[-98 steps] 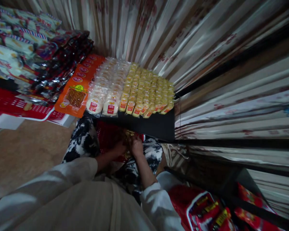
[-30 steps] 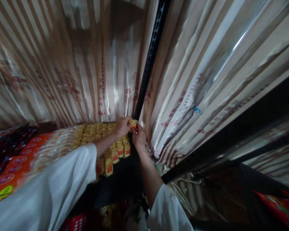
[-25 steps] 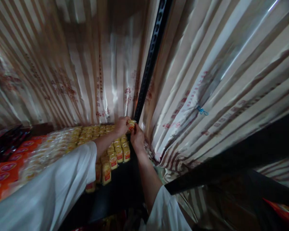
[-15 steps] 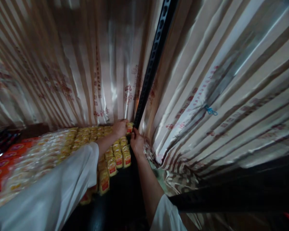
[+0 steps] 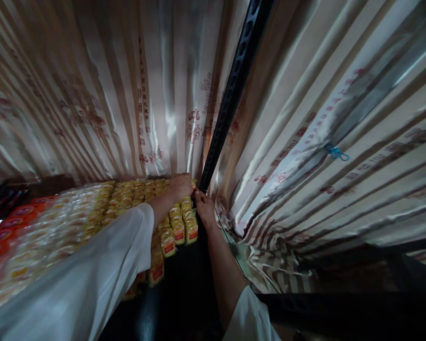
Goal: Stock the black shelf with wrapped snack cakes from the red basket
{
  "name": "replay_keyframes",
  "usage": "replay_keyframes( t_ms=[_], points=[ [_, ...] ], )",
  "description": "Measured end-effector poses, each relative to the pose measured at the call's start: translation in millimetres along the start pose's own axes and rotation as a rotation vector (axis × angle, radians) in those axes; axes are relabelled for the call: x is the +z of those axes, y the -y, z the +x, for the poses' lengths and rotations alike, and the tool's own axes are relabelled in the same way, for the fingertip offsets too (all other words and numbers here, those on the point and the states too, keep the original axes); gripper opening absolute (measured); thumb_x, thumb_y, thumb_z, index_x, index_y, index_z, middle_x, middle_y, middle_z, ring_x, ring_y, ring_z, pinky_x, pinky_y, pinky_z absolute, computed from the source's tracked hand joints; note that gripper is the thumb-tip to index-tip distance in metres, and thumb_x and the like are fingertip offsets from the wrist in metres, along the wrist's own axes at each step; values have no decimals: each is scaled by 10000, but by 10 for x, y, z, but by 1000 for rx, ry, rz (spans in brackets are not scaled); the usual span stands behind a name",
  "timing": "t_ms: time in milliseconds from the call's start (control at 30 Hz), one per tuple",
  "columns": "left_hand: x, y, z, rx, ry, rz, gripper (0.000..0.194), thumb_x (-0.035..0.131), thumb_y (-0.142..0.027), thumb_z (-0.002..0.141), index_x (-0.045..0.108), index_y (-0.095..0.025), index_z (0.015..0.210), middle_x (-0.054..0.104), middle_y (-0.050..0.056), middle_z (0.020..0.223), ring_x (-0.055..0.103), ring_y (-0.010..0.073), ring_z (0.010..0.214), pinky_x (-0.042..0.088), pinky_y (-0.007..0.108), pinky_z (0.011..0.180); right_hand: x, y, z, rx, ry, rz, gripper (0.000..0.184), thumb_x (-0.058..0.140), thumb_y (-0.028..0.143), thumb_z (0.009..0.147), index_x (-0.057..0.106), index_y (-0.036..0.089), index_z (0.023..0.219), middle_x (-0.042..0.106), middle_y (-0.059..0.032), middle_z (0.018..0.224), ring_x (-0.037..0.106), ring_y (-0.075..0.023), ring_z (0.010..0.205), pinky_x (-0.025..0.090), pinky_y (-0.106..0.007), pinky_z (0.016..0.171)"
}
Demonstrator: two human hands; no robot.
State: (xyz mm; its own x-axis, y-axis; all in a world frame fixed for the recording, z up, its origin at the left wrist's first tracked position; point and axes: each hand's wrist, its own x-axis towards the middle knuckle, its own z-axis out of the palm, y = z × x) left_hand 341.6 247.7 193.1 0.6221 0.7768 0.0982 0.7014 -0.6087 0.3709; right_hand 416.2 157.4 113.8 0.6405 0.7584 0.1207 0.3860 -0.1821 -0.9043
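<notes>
Rows of small yellow snack packets [image 5: 177, 227] with red labels stand side by side on a dark shelf [image 5: 177, 293]. At the back right end of the rows, my left hand [image 5: 181, 185] is closed around a yellow packet, which its fingers mostly hide. My right hand [image 5: 205, 208] is beside it, close to the foot of a black perforated post [image 5: 227, 104]. Its fingers are bent together and the tips meet the left hand's fingers; what lies between them is too dark and small to make out.
Clear-wrapped pale packets [image 5: 53, 227] and orange-red packages [image 5: 12, 227] fill the shelf's left side. Pleated printed curtains [image 5: 170, 94] hang behind and to the right, one tied with a blue cord [image 5: 337, 152]. A dark rail [image 5: 323, 308] crosses the lower right.
My left hand has come down a little over the yellow packet, which showed between the hands before and is now mostly covered. The right hand stays beside it. The view has shifted slightly.
</notes>
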Motion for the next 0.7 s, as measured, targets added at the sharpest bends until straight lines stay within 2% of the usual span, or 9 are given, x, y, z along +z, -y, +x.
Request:
replay_keyframes(
  t_ms=[67,167,400,567,700],
  points=[
    [18,0,-2,4,15,74,294,588,-323,739,648,-150,970,686,143,927,636,272,906,480,351,802,9,-42,10,-23,2,13,362,406,407,886,643,245,1107,701,-23,1029,622,-187,1011,470,-341,891],
    [21,-7,-3,41,8,145,263,486,-296,811,662,-193,978,696,111,921,642,246,911,477,342,817,18,-81,15,-38,-8,8,357,407,412,885,648,251,1095,701,-14,1032,625,-185,1006,468,-348,896],
    [-12,-25,14,14,78,149,266,477,-228,828,685,-133,963,695,140,943,640,242,926,478,324,829,34,-78,-51,-63,11,-22,379,404,379,889,617,209,1152,688,-45,1067,617,-190,1028,457,-352,921],
    [4,2,16,16,65,145,263,472,-221,824,695,-114,915,693,158,928,646,261,911,484,332,801,35,-70,-112,-103,-39,63,425,393,405,894,551,202,1233,594,-52,1239,531,-172,1157,382,-352,1017],
    [19,18,16,9,65,143,260,478,-220,816,700,-106,890,690,168,919,647,267,896,476,338,810,36,-58,-129,-86,26,83,406,376,424,902,587,228,1187,638,-32,1174,554,-169,1125,397,-358,1002]
  ],
)
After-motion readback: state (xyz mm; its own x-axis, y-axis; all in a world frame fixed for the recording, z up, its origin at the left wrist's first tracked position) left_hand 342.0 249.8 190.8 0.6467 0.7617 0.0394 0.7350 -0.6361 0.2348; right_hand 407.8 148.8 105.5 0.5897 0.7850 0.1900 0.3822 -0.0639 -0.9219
